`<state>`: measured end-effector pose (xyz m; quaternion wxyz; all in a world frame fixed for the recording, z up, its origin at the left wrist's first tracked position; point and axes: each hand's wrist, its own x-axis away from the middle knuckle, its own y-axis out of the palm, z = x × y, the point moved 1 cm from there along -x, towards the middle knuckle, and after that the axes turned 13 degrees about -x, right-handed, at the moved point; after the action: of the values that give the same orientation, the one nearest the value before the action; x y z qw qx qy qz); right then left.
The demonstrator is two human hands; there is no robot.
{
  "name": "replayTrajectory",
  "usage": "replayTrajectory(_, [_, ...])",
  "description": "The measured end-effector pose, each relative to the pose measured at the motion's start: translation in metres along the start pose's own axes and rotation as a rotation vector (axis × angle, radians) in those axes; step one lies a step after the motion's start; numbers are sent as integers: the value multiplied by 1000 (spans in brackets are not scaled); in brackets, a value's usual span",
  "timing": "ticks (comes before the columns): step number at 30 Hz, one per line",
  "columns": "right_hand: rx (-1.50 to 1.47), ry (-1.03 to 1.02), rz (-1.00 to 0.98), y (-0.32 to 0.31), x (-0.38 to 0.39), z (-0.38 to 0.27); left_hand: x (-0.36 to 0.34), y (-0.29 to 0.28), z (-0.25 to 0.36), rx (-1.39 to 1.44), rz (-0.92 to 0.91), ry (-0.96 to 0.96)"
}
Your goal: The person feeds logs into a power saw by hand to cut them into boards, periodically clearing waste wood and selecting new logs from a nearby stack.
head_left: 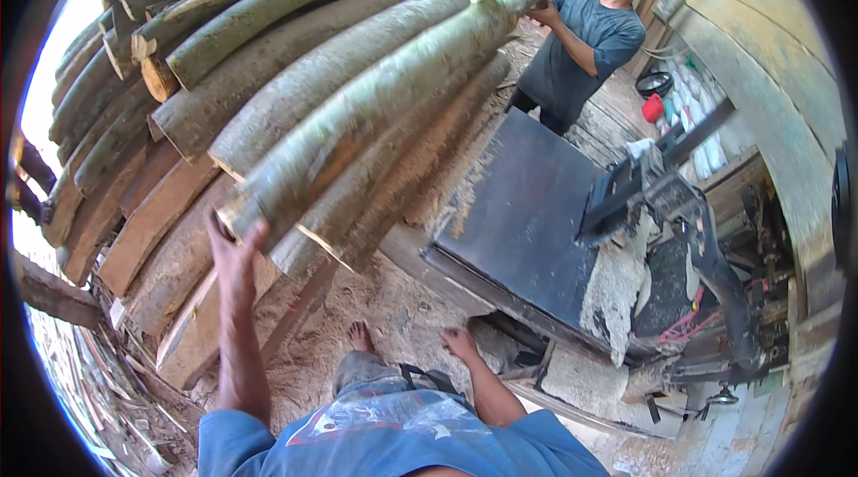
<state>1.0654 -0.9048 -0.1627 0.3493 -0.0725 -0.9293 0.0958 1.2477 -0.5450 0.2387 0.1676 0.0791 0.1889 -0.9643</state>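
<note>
My left hand (236, 249) grips the near end of a long pale-green log (357, 111), which slants up and away across the wood pile. At its far end, a co-worker (581, 48) in a dark grey shirt and cap holds it with their hands. More cut logs (322, 48) and split, bark-edged pieces (161, 245) are stacked beneath and to the left. My right hand (458, 343) hangs low, empty, with fingers loosely apart, below the front edge of a dark metal machine table (505, 209).
A saw machine (652, 191) with dusty metal parts stands at the right beside a wooden wall (760, 48). Sacks and a red container (652, 108) lie behind it. My bare foot (362, 338) rests on the sawdust-covered floor (393, 307). Scrap strips (80, 370) lie at lower left.
</note>
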Motion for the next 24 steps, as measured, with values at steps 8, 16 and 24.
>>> replayTrajectory(8, [111,-122,0,-94,93,43,272,123,-116,235,-323,-346])
replayTrajectory(16, [-260,355,499,-218,286,257,370,266,-107,24,-457,-242])
replayTrajectory(24, [-1336,371,455,-118,408,511,358,272,-63,-49,-404,-137])
